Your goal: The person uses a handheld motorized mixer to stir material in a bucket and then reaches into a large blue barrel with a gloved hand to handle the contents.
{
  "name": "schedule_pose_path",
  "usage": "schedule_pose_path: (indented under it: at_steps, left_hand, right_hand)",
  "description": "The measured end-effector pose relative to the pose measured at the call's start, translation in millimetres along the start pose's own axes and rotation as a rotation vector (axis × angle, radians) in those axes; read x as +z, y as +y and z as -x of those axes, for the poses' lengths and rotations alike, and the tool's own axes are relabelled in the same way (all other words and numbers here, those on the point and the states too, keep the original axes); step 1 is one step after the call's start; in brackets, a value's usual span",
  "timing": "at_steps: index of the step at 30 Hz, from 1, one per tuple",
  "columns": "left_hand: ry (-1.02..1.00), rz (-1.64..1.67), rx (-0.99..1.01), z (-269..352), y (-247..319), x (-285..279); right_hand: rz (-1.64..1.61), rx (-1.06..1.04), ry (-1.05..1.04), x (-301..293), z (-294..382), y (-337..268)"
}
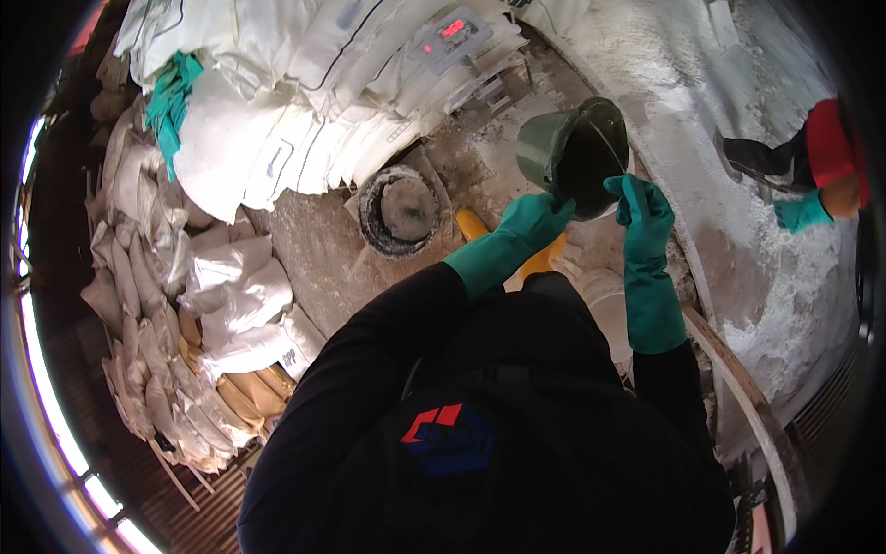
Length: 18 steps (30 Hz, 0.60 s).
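Note:
A dark green bucket (pixel 536 149) is tilted on its side in front of me, its dark mouth turned toward my right. My left hand (pixel 540 220), in a green rubber glove, grips the bucket's lower edge. My right hand (pixel 645 208), gloved alike, is closed around the thin handle that runs across the mouth. What lies deep inside the bucket is too dark to make out. Below it show my yellow boots (pixel 472 224) and, partly hidden by my body, a white round container (pixel 609 305).
A black tub (pixel 365 215) with greyish contents stands on the floor. White sacks (pixel 228 138) carry green gloves (pixel 169 104); a scale display (pixel 453 38) glows red nearby. More sacks (pixel 239 277) are piled left. Beyond a low ledge (pixel 682 242) lies white powder (pixel 782 277), near another person's gloved hand (pixel 803 211).

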<state>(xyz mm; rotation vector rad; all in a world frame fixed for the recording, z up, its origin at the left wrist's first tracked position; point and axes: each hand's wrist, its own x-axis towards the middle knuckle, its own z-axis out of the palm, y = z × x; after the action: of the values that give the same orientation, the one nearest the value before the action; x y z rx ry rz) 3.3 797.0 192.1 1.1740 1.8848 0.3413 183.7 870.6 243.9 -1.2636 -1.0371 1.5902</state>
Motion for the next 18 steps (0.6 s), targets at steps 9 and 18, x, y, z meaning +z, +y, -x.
schedule_pose_path:
  at_steps: [9,18]
  left_hand:
    - [0.26,-0.072,0.306,0.0,4.9,-13.9]
    - [-0.034,0.092,0.221,24.9,-52.7,-28.0]
  right_hand:
    - [-0.087,-0.069,0.119,20.4,-0.6,20.0]
    - [0.033,-0.112,0.067,70.7,50.4,-19.8]
